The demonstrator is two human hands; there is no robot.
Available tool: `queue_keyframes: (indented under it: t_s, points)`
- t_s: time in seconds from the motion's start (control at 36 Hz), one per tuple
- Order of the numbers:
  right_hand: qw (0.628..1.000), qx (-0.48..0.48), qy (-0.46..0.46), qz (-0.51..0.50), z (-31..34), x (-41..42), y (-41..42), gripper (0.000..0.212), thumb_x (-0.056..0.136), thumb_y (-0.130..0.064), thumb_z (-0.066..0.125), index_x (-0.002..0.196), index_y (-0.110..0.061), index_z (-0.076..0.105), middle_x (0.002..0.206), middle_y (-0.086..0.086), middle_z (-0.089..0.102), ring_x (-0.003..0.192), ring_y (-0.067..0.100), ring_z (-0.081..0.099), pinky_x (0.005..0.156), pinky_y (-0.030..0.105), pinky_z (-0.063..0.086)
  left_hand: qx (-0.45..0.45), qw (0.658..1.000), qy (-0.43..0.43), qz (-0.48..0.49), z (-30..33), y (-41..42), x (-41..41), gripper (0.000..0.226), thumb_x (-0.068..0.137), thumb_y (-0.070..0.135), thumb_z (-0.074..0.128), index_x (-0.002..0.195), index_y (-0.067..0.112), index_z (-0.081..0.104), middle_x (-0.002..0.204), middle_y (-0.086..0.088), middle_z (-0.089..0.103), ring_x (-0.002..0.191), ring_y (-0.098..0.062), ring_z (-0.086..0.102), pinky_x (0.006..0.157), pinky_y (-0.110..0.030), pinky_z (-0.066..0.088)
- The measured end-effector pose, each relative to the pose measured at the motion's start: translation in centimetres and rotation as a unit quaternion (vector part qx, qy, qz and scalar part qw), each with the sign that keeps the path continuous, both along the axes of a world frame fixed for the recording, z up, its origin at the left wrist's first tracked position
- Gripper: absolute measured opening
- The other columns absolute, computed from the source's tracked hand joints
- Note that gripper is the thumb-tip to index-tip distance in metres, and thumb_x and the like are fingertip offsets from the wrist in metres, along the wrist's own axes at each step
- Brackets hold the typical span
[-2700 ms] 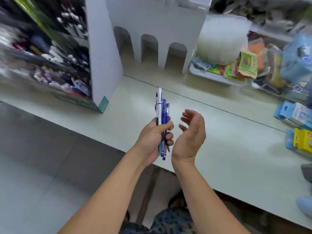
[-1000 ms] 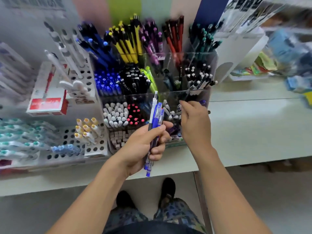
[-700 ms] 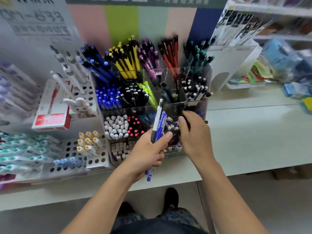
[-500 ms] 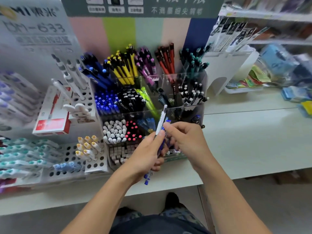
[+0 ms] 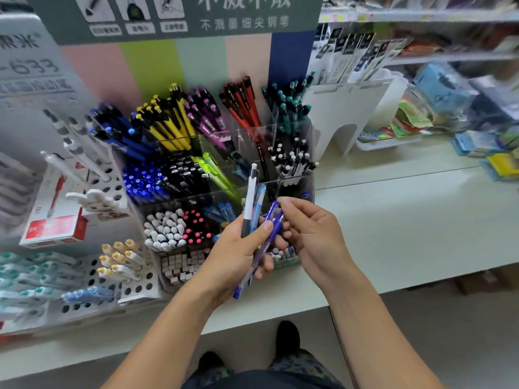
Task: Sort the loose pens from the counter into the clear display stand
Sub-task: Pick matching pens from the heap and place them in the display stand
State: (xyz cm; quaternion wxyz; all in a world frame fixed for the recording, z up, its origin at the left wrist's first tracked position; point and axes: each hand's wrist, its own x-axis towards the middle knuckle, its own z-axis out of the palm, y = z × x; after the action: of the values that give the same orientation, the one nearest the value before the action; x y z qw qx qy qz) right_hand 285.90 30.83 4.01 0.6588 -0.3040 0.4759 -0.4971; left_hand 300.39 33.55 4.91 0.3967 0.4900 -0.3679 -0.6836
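Observation:
My left hand (image 5: 234, 256) grips a small bunch of pens (image 5: 254, 209) in front of the clear display stand (image 5: 307, 153). A white pen with a dark grip stands tallest, a light blue one beside it, and a dark blue pen (image 5: 269, 231) slants right. My right hand (image 5: 311, 237) pinches the top end of that dark blue pen between thumb and fingers. The stand's compartments hold blue, yellow, purple, red, green, black and white pens, sorted by colour.
White perforated pen racks (image 5: 92, 273) and a red box (image 5: 53, 220) stand left of the stand. A white card holder (image 5: 342, 108) and colourful packets (image 5: 477, 130) lie to the right on the pale counter (image 5: 407, 220). The counter edge runs below my hands.
The view swung from the bare counter to the stand. My right hand left the stand's front compartment and came back to the bunch, now pinching the dark blue pen's top.

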Motion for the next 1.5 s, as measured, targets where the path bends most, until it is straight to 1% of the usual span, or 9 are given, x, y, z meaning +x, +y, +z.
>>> queue_keyframes:
  t_s: [0.33, 0.5, 0.64, 0.75, 0.89, 0.94, 1.19, 1.36, 1.5]
  points:
    - [0.991, -0.02, 0.116, 0.063, 0.8, -2.4, -1.2, 0.011, 0.095, -0.003, 0.067, 0.104, -0.004, 0.072, 0.057, -0.001, 0.063, 0.047, 0.007, 0.05, 0.049, 0.017, 0.045, 0.015, 0.999, -0.048, -0.021, -0.6, -1.2, -1.6, 0.026, 0.103, 0.032, 0.054, 0.097, 0.008, 0.06, 0.074, -0.009, 0.067, 0.043, -0.017, 0.045, 0.037, -0.023, 0.035]
    - [0.979, -0.113, 0.16, -0.06, 2.0, -3.3, -1.8, 0.012, 0.095, -0.001, 0.066, 0.096, -0.011, 0.073, 0.066, 0.001, 0.07, 0.051, 0.009, 0.053, 0.05, 0.02, 0.048, -0.036, 0.99, -0.118, 0.074, -0.8, -1.7, -2.6, 0.023, 0.106, 0.026, 0.05, 0.101, 0.007, 0.063, 0.069, -0.01, 0.066, 0.043, -0.018, 0.057, 0.036, -0.026, 0.041]
    - [0.928, -0.242, 0.209, -0.19, 4.0, -6.2, -3.3, 0.015, 0.096, 0.0, 0.064, 0.097, -0.014, 0.07, 0.071, -0.005, 0.07, 0.055, 0.011, 0.058, 0.058, 0.027, 0.055, -0.023, 0.985, -0.11, 0.128, -2.1, -1.9, -1.1, 0.028, 0.106, 0.032, 0.048, 0.101, 0.011, 0.065, 0.065, 0.0, 0.05, 0.043, -0.012, 0.029, 0.04, -0.024, 0.023]
    - [0.867, -0.3, 0.347, -0.195, 2.7, -5.1, -3.7, 0.012, 0.095, -0.009, 0.068, 0.099, -0.019, 0.072, 0.078, -0.006, 0.07, 0.06, 0.012, 0.066, 0.062, 0.035, 0.059, 0.02, 0.992, -0.011, 0.122, -1.9, -1.5, -0.4, 0.045, 0.105, 0.047, 0.04, 0.1, 0.013, 0.068, 0.061, 0.003, 0.036, 0.044, -0.01, 0.018, 0.041, -0.019, 0.015]
    - [0.789, -0.342, 0.493, -0.131, -0.4, -2.8, -3.5, 0.007, 0.094, -0.011, 0.07, 0.099, -0.013, 0.074, 0.079, -0.005, 0.07, 0.067, 0.012, 0.062, 0.065, 0.015, 0.047, 0.054, 0.991, 0.092, 0.086, -1.8, -1.0, 0.5, 0.045, 0.106, 0.043, 0.039, 0.114, 0.008, 0.068, 0.065, 0.001, 0.036, 0.044, -0.008, 0.019, 0.037, -0.018, 0.015]
    - [0.769, -0.348, 0.528, -0.096, -1.2, -2.6, -3.6, 0.006, 0.094, -0.009, 0.069, 0.098, -0.011, 0.073, 0.079, 0.0, 0.07, 0.068, 0.015, 0.06, 0.065, 0.017, 0.046, 0.055, 0.991, 0.099, 0.075, -1.8, -0.8, 0.9, 0.042, 0.106, 0.039, 0.042, 0.119, 0.009, 0.067, 0.066, 0.001, 0.037, 0.046, -0.007, 0.021, 0.037, -0.018, 0.018]
    - [0.797, -0.283, 0.53, -0.06, -2.0, -3.0, -4.9, 0.014, 0.094, -0.009, 0.069, 0.106, -0.012, 0.076, 0.081, -0.004, 0.07, 0.071, 0.009, 0.06, 0.071, 0.001, 0.039, 0.063, 0.99, 0.124, 0.027, -2.0, 0.3, 2.0, 0.035, 0.103, 0.027, 0.049, 0.129, 0.008, 0.062, 0.074, 0.0, 0.048, 0.055, -0.008, 0.032, 0.042, -0.017, 0.027]
    - [0.723, -0.314, 0.615, -0.036, -3.8, -2.1, -5.0, 0.009, 0.095, -0.007, 0.067, 0.099, -0.004, 0.075, 0.082, -0.005, 0.052, 0.078, 0.017, 0.047, 0.068, 0.017, 0.025, 0.08, 0.982, 0.169, 0.014, -1.8, 0.9, 2.1, 0.04, 0.102, 0.028, 0.048, 0.131, 0.003, 0.062, 0.076, -0.001, 0.05, 0.059, -0.009, 0.036, 0.046, -0.019, 0.03]
    - [0.665, -0.32, 0.669, -0.088, -6.3, -1.9, -4.3, 0.02, 0.097, -0.018, 0.066, 0.112, -0.008, 0.075, 0.093, 0.009, 0.054, 0.087, 0.029, 0.047, 0.073, 0.034, 0.04, 0.091, 0.976, 0.196, 0.017, -1.9, 1.2, 2.5, 0.043, 0.103, 0.031, 0.047, 0.129, 0.001, 0.063, 0.074, 0.0, 0.047, 0.058, -0.009, 0.035, 0.047, -0.02, 0.027]
